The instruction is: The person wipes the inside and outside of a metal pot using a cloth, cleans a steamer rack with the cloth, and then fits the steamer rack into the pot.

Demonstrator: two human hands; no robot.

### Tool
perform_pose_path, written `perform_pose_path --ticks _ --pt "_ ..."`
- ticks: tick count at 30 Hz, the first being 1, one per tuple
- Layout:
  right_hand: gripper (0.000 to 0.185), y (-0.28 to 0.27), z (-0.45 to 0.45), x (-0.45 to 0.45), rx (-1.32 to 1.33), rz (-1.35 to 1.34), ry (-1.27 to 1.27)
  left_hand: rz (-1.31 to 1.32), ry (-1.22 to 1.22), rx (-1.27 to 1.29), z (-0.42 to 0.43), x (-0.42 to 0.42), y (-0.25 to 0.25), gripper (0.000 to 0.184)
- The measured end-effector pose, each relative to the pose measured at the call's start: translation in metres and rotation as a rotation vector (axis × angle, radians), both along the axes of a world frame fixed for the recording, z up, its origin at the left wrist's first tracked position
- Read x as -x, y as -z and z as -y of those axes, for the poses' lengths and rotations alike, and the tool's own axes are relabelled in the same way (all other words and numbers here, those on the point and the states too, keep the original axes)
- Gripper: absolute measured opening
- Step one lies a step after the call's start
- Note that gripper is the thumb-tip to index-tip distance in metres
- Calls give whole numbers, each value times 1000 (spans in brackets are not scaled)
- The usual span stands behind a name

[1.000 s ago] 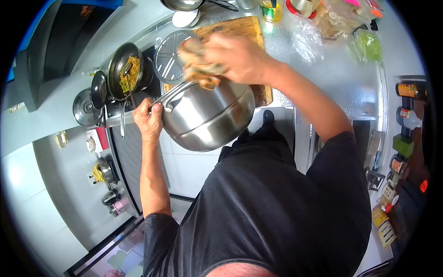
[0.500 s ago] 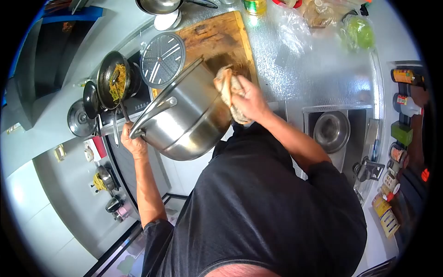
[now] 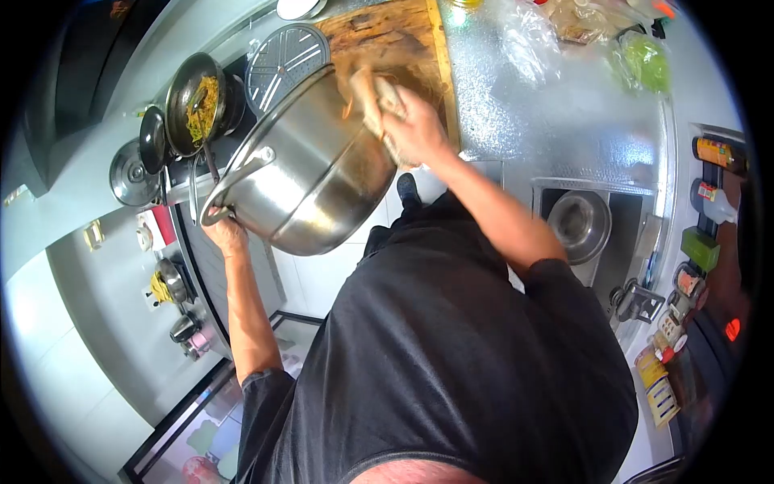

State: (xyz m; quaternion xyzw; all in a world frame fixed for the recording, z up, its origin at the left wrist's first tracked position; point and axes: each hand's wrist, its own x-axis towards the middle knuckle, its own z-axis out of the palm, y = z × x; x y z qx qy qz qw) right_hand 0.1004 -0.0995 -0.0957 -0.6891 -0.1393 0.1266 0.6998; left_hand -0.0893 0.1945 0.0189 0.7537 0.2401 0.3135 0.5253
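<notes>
A large stainless steel pot [image 3: 310, 173] hangs tilted on its side in front of my body, its rim toward the upper left. My left hand [image 3: 226, 234] is closed on the pot at its lower left, by the loop handle. In my right hand [image 3: 415, 129] is a bunched, light brown cloth [image 3: 372, 101], blurred by motion, against the pot's outer wall near its base. The pot's inside is hidden. Behind the pot lies a wooden cutting board [image 3: 387, 36], with a round slotted steamer plate [image 3: 286, 64] at its left edge.
A wok [image 3: 184, 97] of yellow food stands on the stove at the left, beside a small pan [image 3: 152, 139] and a glass lid [image 3: 133, 173]. The sink at the right holds a metal bowl [image 3: 579, 226]. Plastic bags [image 3: 528, 40] lie on the metal counter [image 3: 556, 129].
The pot has turned from more upright onto its side and shifted left. My right hand has moved the cloth from near the rim down along the outside, then slightly up and left.
</notes>
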Motion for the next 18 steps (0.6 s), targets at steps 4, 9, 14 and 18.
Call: perform_pose_path --ticks 4,9,14,18 --pt "35 29 3 -11 -328 -431 -35 -44 20 -67 8 -19 -3 47" --pt "35 -11 31 -40 -424 -548 -16 24 -82 -202 60 -58 -12 39" --pt "34 -63 58 -83 -249 -177 -42 130 -113 -75 85 -101 4 51" --pt "37 -94 54 -74 264 377 83 172 -144 -25 85 -109 17 53"
